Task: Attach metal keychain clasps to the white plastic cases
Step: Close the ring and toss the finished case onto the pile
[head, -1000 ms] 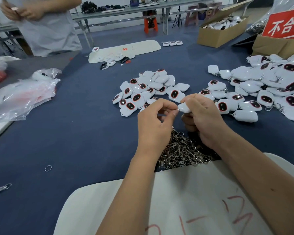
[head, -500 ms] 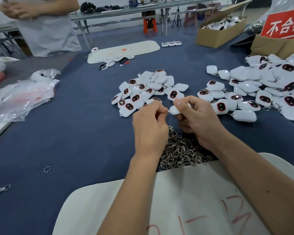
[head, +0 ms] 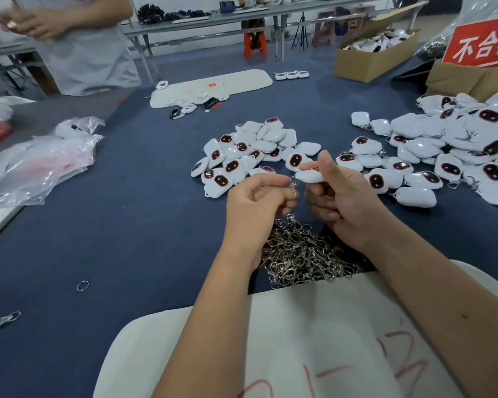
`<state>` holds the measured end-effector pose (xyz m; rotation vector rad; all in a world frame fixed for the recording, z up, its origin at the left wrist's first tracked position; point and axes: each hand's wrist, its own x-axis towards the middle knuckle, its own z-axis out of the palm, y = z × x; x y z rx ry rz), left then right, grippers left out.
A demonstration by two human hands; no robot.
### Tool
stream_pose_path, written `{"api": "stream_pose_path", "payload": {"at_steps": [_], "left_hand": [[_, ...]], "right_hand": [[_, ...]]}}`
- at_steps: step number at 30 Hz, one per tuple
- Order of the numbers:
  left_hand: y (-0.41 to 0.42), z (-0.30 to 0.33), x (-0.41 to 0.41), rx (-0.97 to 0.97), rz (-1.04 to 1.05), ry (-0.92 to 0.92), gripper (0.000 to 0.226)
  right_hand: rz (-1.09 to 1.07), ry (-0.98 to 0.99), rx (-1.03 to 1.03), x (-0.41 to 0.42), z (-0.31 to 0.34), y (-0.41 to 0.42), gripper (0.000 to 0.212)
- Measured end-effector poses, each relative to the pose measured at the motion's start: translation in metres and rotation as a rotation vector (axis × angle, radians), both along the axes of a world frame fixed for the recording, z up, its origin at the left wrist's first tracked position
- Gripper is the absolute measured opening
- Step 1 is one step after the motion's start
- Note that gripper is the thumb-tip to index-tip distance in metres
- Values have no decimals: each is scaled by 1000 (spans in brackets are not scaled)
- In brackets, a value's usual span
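My right hand pinches a white plastic case between thumb and fingers, above the table. A metal clasp hangs from the case's left end. My left hand is just left of it with curled fingers touching the clasp. A heap of metal clasps lies under both hands. A pile of white cases with dark oval windows lies beyond my hands. A larger pile of cases with clasps on them spreads to the right.
A white board with red marks sits at the near edge. A loose ring and a clasp lie at left. Plastic bags are far left, cardboard boxes at back right. Another person stands at the back left.
My hands have drawn slightly apart. The case has tilted up in my right hand, and the clasp now dangles from its end beside my left fingers.
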<state>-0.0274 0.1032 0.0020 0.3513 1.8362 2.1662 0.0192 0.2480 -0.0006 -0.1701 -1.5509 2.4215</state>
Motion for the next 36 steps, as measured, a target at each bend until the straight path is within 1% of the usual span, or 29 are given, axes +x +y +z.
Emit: {"api": "stream_pose_path", "payload": {"at_steps": [3,7,13,15,18,22,24,26,28,29,30,32,34,36], "left_hand": [[0,0,1,-45,-13,63,22],[1,-2,0,-50,-7,96,15],[4,-5,-3,-49,127,144,14],[4,-7,-4,-117,170,212,15],[3,-7,-3,-270,217,392,25],[0,-8,-2,-529,214,674,19],[0,-8,1,-616,197,776,18],[0,-9,3,-685,180,815,16],[1,-10,4,-696,171,780,16],[2,-10,3,-639,175,712,16],[3,-9,2,-543,184,611,17],[6,-7,0,-302,193,353,16],[8,-5,0,-58,151,111,13],[9,-4,0,124,119,-40,12]], "right_hand": [[14,-8,-9,0,1,-2,37],[27,-5,-22,0,1,-1,36],[83,32,-68,-1,-3,0,31],[87,33,-56,-1,-5,0,32],[61,39,-25,-1,-6,-2,29],[8,24,45,-1,-7,-4,29],[-14,2,80,-1,-8,-4,22],[-52,-13,155,-2,-9,-4,12],[-103,-8,228,-2,-11,-6,9],[-112,-1,219,-2,-11,-6,10],[-101,11,176,-3,-11,-6,13],[-39,42,47,-3,-9,-4,25],[18,60,-44,-3,-8,0,34],[50,63,-76,-4,-9,2,34]]}}
